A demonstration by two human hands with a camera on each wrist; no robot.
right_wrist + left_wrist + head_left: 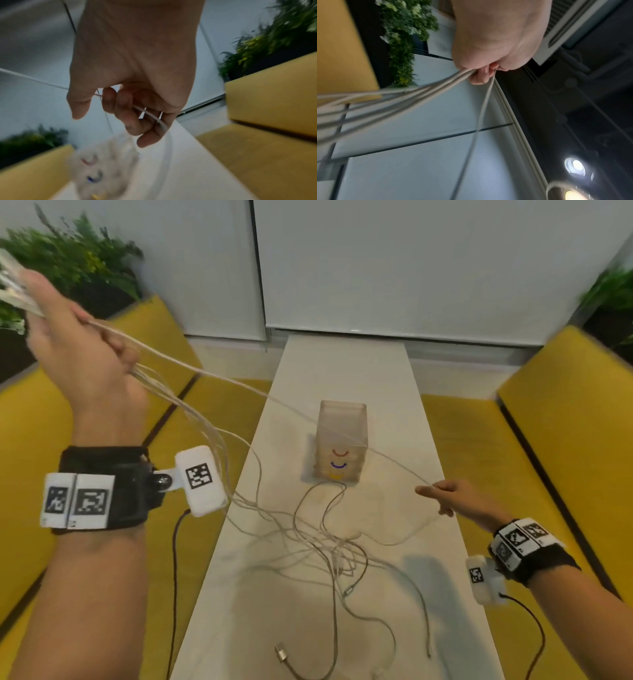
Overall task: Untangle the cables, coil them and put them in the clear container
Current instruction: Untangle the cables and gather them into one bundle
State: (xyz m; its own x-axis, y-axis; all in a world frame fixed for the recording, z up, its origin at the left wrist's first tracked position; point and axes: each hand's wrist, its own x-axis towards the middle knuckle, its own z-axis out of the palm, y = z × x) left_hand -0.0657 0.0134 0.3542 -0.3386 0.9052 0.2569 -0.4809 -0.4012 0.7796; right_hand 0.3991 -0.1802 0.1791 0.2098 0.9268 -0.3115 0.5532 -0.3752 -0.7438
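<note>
Your left hand [73, 337] is raised high at left, fist wrapped tight round a bundle of white cables [426, 93]. One strand [239, 386] runs taut across to your right hand [452, 496], fingers curled round it. The rest lie tangled [329, 549] on the white table [387, 378], just in front of the clear container [340, 440], which stands upright mid-table.

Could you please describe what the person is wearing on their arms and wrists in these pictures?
Both forearms are bare, without sleeves. Each wrist carries a black fabric strap with white square-patterned marker tags, plus a white padded block bearing another marker. A thin dark cable trails from each wrist unit.
</note>
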